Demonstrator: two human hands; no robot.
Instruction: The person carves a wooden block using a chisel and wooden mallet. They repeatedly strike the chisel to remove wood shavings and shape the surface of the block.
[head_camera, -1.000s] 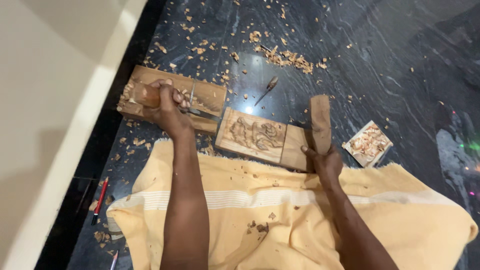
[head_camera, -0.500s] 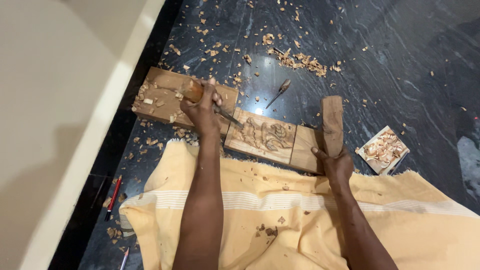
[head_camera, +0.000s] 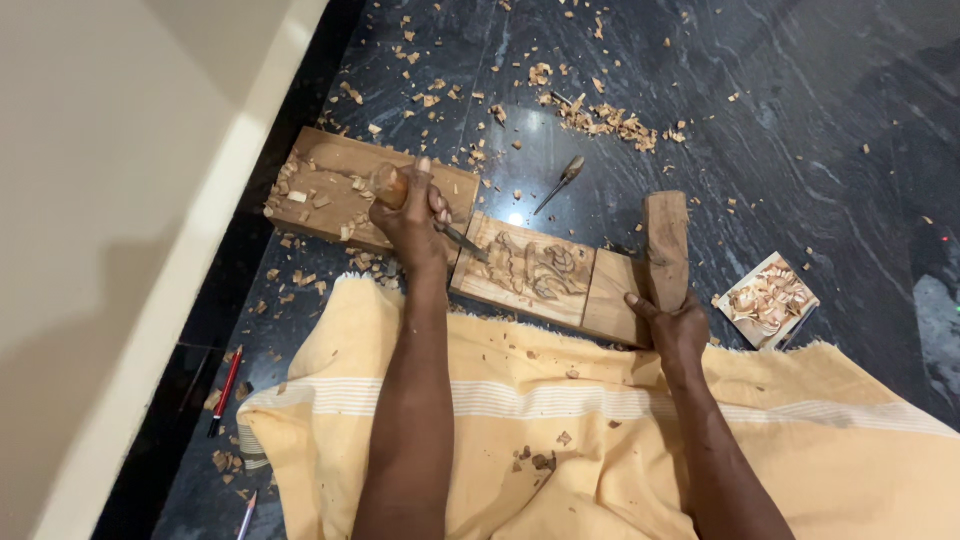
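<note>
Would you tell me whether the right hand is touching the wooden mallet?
Touching: the head view shows the right hand with fingers wrapped around the lower end of the upright wooden mallet.

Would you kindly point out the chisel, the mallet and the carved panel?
chisel (head_camera: 462, 240): head view, metal shaft.
mallet (head_camera: 667, 240): head view, middle of block.
carved panel (head_camera: 525, 268): head view, relief centre.

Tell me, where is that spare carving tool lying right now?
The spare chisel lies on the dark stone floor near the middle of the head view, just beyond the carved wooden panel and below a pile of wood chips.
</note>
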